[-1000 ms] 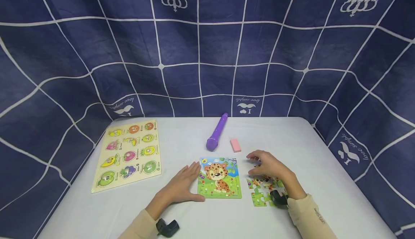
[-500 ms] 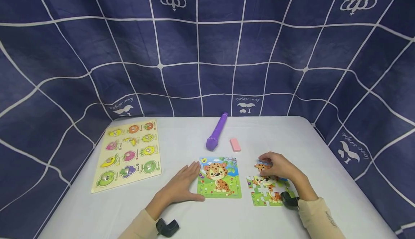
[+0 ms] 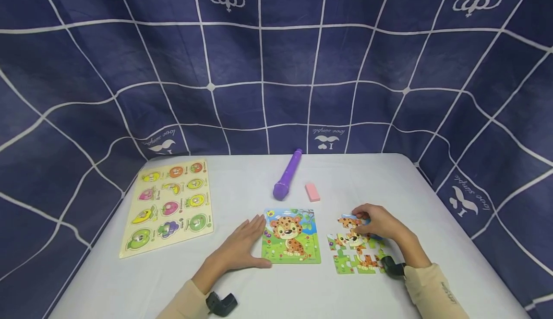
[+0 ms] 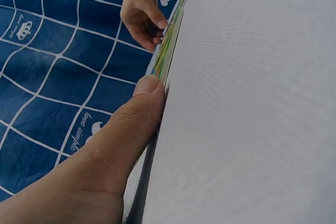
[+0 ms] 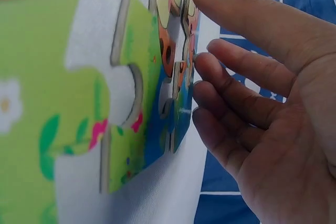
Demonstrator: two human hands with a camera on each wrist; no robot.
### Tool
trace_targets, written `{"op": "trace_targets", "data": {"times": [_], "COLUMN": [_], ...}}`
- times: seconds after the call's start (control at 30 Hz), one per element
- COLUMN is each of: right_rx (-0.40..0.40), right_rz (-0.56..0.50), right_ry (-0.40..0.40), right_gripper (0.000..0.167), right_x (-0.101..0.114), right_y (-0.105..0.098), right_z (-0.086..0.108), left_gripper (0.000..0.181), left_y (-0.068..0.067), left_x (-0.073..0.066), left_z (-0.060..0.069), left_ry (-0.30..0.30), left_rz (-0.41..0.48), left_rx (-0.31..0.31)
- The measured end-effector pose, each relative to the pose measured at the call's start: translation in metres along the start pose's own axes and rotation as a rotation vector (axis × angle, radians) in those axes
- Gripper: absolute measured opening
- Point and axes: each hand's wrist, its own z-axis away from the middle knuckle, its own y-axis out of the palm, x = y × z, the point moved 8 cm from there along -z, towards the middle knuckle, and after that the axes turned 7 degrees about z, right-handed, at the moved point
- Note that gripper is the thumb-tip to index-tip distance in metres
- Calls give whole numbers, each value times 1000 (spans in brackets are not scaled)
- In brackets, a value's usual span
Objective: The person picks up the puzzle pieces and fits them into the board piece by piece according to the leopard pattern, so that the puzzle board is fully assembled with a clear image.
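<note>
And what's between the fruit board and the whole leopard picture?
The left hand, right beside the leopard picture, and some bare white table; the head view shows this.

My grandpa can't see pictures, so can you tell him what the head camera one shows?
Someone's right hand is at some loosely laid leopard puzzle pieces, while the left hand rests against a square leopard picture. Beyond them on a white table lie a purple microphone and a pink block, with a fruit board to the left.
</note>
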Motion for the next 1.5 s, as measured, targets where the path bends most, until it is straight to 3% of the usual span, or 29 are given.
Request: {"op": "trace_targets", "data": {"times": [0.53, 0.8, 1.03, 1.5], "right_rx": [-11, 9, 21, -4], "right_rz": [33, 58, 20, -33], "right_ry": [2, 49, 67, 21], "right_gripper": [42, 31, 31, 32], "right_x": [3, -1, -5, -7], "right_y": [1, 0, 2, 1], "right_z": [-4, -11, -12, -11], "left_gripper": [121, 121, 120, 121], "left_y": [1, 0, -1, 1], "left_x": [1, -1, -1, 0], "left_z": [0, 0, 0, 0], "left_ry": [-12, -1, 11, 1], "left_rz": [6, -2, -14, -4], "left_rx": [7, -2, -6, -3]}}
